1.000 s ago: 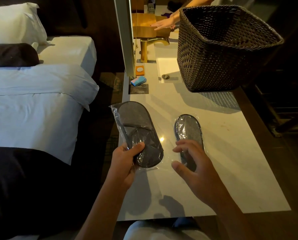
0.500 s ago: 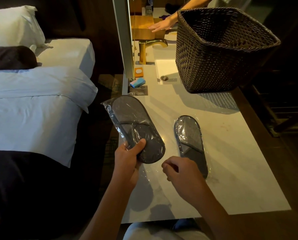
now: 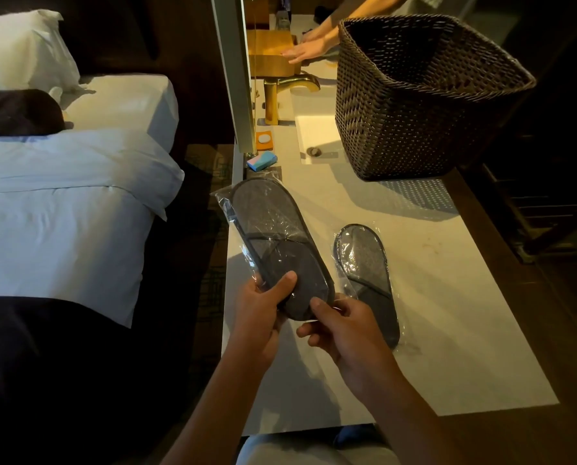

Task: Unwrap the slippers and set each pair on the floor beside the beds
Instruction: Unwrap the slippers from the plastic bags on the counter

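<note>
Fingers of our left hand (image 3: 258, 308) grip the near end of the wrapped slipper pair (image 3: 277, 246), thumb on top, holding it raised over the counter (image 3: 448, 330) edge, far end toward 11 o'clock. Our right hand (image 3: 344, 333) pinches the wrapper at the same end. At 3 o'clock, a second wrapped pair (image 3: 367, 273) lies flat below the wicker basket (image 3: 414, 105).

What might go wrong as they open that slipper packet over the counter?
The left hand grips the wrapped slippers only by the near end, so the packet could tip or slip as the right hand pulls at the plastic. It hangs partly past the counter edge, so freed slippers might drop to the dark floor. A sharp tug could knock the second packet.
</note>
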A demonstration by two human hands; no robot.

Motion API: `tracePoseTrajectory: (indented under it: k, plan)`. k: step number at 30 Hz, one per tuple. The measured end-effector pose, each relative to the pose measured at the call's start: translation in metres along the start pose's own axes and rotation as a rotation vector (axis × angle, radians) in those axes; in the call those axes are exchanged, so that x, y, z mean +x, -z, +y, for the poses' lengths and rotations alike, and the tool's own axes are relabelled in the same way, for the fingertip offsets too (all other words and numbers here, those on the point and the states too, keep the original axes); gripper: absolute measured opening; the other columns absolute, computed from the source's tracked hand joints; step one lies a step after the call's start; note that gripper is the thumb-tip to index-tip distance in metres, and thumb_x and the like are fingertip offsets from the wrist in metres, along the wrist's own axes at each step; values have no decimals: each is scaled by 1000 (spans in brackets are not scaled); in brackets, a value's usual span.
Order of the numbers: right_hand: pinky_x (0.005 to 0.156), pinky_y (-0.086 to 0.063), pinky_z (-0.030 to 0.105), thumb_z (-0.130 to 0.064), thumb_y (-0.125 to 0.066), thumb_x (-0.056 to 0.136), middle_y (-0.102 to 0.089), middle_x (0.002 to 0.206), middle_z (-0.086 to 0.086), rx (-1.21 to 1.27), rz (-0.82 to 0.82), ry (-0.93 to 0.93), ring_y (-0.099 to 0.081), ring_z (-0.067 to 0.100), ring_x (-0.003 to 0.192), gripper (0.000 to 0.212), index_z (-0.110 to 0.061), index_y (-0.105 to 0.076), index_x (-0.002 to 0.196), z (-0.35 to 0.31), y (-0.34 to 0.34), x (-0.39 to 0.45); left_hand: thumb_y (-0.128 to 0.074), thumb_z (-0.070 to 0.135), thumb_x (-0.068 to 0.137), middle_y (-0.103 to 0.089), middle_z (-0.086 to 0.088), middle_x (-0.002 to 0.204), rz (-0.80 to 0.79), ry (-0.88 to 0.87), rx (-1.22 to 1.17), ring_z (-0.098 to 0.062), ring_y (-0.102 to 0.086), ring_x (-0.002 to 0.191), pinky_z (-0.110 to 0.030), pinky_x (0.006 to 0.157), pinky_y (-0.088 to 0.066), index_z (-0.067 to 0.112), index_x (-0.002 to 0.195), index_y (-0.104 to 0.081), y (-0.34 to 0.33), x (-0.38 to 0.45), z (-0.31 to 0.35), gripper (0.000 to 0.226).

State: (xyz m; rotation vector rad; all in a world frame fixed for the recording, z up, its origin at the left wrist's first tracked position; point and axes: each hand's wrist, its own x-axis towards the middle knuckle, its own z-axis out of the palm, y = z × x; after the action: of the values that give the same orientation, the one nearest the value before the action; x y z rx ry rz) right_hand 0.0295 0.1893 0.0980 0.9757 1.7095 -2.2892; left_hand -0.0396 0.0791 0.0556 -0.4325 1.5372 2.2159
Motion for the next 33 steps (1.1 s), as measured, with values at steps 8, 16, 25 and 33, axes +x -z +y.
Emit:
tracePoseTrajectory:
  k: [8,16,25,33]
  plan:
    - [51,-54,24,-9,-58,95,-74,76,11,10,-14,38,-66,16,55,11,-9,-66,103,3,4,-3,-66,10,89,-80,-2,85,-2,-23,34,-19,-77,82,-32,72,-62,14,102,-66,-7,20,9,13]
    - [54,-56,25,-11,-60,94,-71,70,10,12,2,31,-66,15,55,12,-10,-66,105,11,12,-6,-75,10,83,-77,-14,99,64,-2,32,-25,-76,84,-33,69,-62,5,111,-66,-14,52,24,30]
    - [58,-56,28,-15,-62,94,-69,80,16,-23,7,-24,-66,17,61,14,-11,-65,106,21,29,-14,-77,13,81,-74,-17,107,52,1,4,-30,-75,90,-39,72,-62,3,117,-63,-23,79,43,40]
    - [68,-58,27,-20,-64,92,-73,96,12,-75,20,-82,-74,21,80,14,-18,-63,107,32,44,-14,-77,13,81,-72,-22,111,20,-17,16,-35,-72,98,-48,83,-60,-3,118,-62,-24,96,51,43]
